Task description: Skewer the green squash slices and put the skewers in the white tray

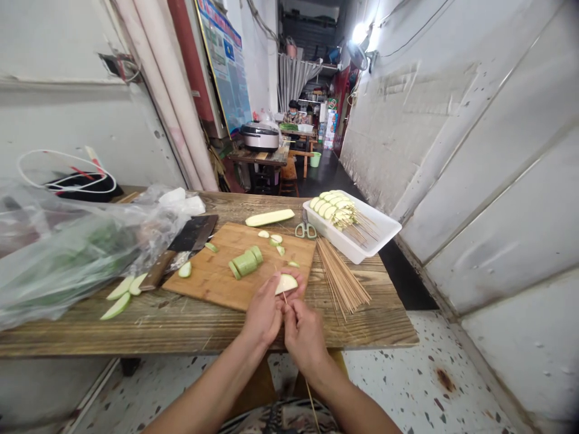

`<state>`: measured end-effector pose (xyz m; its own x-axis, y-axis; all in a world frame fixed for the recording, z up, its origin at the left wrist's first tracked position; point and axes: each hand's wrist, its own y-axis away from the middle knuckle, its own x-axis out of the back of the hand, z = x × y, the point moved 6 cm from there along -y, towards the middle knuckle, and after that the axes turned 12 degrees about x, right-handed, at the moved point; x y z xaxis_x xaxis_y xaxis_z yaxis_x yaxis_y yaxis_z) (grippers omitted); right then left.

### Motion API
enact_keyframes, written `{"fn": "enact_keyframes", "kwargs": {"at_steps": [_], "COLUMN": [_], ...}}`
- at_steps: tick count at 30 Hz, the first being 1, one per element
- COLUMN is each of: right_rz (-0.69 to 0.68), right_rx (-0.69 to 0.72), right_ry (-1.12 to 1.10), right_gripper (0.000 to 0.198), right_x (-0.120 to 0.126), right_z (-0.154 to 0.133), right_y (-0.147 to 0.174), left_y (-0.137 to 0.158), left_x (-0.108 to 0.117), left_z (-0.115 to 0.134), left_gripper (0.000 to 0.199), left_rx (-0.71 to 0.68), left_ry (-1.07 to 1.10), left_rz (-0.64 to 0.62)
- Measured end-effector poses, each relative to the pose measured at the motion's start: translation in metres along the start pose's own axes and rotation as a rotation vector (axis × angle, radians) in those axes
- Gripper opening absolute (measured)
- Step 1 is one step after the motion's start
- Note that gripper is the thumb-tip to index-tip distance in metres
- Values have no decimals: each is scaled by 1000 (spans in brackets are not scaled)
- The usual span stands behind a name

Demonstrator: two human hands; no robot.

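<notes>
By the cutting board (pixel 212 274), the left hand (pixel 263 310) held a slice (pixel 286 283); the right hand (pixel 307 331) pinched a skewer (pixel 284 297), perhaps piercing it. Straight pushing suited best.

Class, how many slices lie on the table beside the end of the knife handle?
3: one slice by the end of the knife handle, a second slice left of it, a third slice nearest the front table edge. More may hide under the plastic bag.
</notes>
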<state>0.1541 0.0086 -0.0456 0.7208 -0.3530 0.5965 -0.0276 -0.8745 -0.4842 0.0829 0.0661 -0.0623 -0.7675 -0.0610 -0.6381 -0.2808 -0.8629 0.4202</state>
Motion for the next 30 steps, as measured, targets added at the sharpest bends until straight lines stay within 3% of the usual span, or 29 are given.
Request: {"fn": "enact_keyframes", "kwargs": {"at_steps": [8, 16, 20, 30], "right_rz": [-75, -159, -129, -53], "right_rx": [-57, -6, 23, 28], "right_ry": [-17, -110, -107, -7], "right_gripper": [25, 22, 29, 31], "right_x": [0, 5, 6, 5], "right_z": [8, 1, -4, 9], "right_y": [-10, 6, 11, 9], "left_y": [4, -6, -4, -1], "left_x": [-2, 7, 4, 0], "left_z": [-17, 0, 1, -25], "left_gripper": [19, 19, 19, 23], "left_rx": [111, -26, -46, -4], "left_ry": [39, 62, 57, 15], "left_rz": [19, -3, -27, 56]}}
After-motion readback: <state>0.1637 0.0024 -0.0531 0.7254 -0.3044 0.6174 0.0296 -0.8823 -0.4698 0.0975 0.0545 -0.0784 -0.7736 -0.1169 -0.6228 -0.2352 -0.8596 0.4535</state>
